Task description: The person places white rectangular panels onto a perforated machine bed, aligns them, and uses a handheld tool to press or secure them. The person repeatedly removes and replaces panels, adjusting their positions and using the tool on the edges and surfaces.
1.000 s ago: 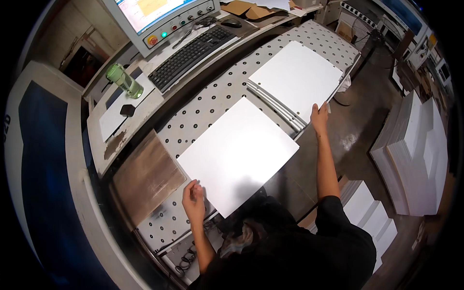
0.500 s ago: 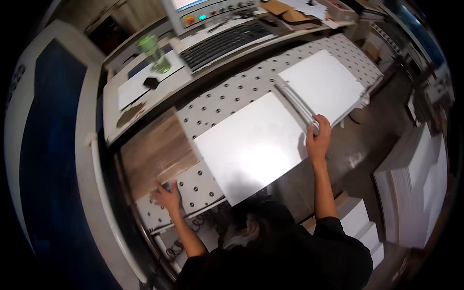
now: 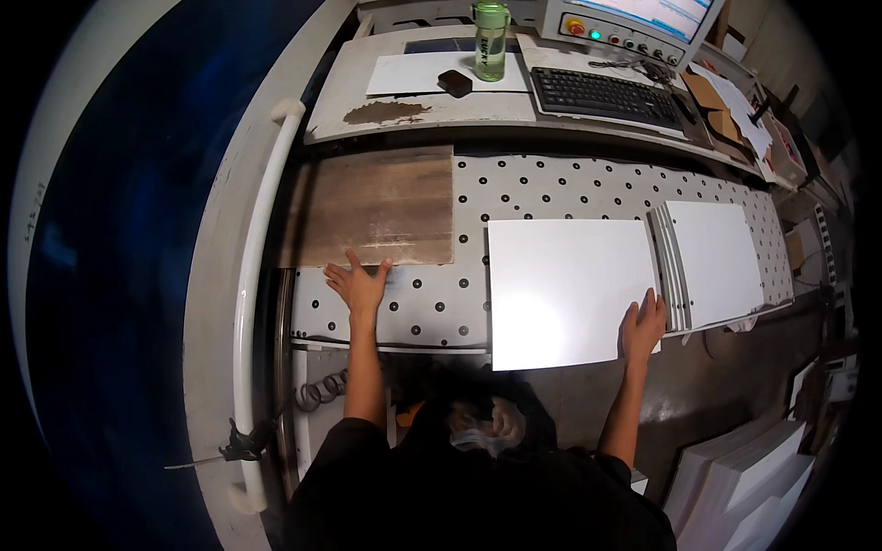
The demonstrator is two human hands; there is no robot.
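My left hand (image 3: 358, 286) has its fingers spread against the near edge of a brown wood-grain board (image 3: 386, 197). This board lies flat at the left end of a perforated table (image 3: 439, 286). Farther right, a plain white panel (image 3: 560, 294) rests on the same table, its near edge sticking out past the table's front. My right hand (image 3: 645, 329) lies on that panel by its right edge, fingers stretched forward and thumb apart. Just beyond those fingers sits a stack of white panels (image 3: 717, 262), their left edges stepped; small holes show in the top one.
Behind the table a shelf carries a green bottle (image 3: 491, 50), a small black object (image 3: 455, 84) and a keyboard (image 3: 606, 96) beneath a control panel (image 3: 625, 41). A white rail (image 3: 248, 303) runs along the left. More white boards (image 3: 735, 477) stand at lower right.
The view has swung, so the table now lies nearly level. My right hand has moved from the stack's near end onto the white panel's right side. My left hand stays by the brown board.
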